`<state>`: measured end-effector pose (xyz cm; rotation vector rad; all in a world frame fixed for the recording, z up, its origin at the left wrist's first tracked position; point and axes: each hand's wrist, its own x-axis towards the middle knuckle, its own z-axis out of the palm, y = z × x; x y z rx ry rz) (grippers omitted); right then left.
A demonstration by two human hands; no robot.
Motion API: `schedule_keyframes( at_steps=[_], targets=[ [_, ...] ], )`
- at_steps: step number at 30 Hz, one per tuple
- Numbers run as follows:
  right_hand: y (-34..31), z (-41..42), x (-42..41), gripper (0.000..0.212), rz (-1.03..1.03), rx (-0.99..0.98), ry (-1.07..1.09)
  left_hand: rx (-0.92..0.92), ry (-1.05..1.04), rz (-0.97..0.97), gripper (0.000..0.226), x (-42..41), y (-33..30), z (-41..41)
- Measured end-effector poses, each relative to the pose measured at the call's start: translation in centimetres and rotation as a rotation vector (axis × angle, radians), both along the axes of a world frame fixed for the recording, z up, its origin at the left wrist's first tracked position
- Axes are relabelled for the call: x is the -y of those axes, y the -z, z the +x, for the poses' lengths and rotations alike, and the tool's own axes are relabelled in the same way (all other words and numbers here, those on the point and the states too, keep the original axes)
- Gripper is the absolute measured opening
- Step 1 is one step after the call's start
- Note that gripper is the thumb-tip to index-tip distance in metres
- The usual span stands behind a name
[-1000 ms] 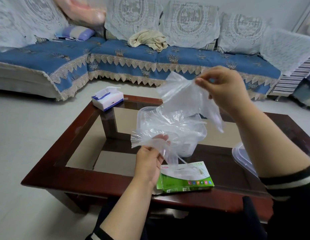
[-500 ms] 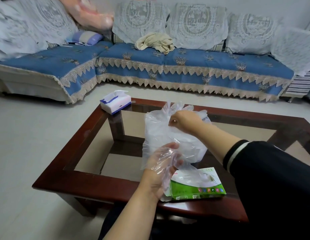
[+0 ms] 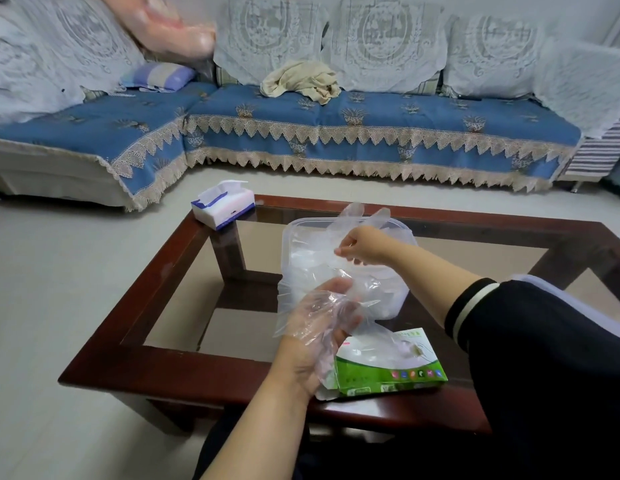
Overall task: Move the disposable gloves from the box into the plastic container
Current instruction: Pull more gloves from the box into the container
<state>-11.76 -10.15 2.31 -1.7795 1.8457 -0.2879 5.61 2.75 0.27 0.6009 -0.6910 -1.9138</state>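
Observation:
A clear plastic container [image 3: 294, 233] stands on the glass coffee table [image 3: 156, 292], with crumpled transparent gloves inside. My right hand [image 3: 362, 249] is over the container and pinches a thin clear glove [image 3: 350, 216] whose fingers stick up behind it. My left hand [image 3: 319, 327] is just in front of the container, draped in clear glove film [image 3: 291, 306] that it grips. The green and white glove box [image 3: 388, 368] lies at the table's near edge, to the right of my left hand, with film trailing from its opening.
A blue and white tissue pack [image 3: 223, 204] sits at the table's far left corner. A clear lid edge [image 3: 558, 296] shows behind my right sleeve. A blue sofa [image 3: 371, 129] with lace covers runs along the back.
My right hand came down from high on the right to over the container with its glove. My left hand stayed in front of the container, the film spreading over it.

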Motion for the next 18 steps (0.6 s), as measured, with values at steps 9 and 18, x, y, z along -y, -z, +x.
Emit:
schedule_keyframes(
  at_steps=[9, 18],
  targets=[
    [-0.8, -2.9, -1.5, 0.049, 0.135, 1.453, 0.579, -0.155, -0.042, 0.008, 0.019, 2.0, -1.9, -0.7],
    [-2.4, -5.4, -2.7, 0.108, 0.342, 1.439, -0.068, -0.138, -0.030, 0.028, 0.033, 8.2, -6.4, -5.6]
  ],
)
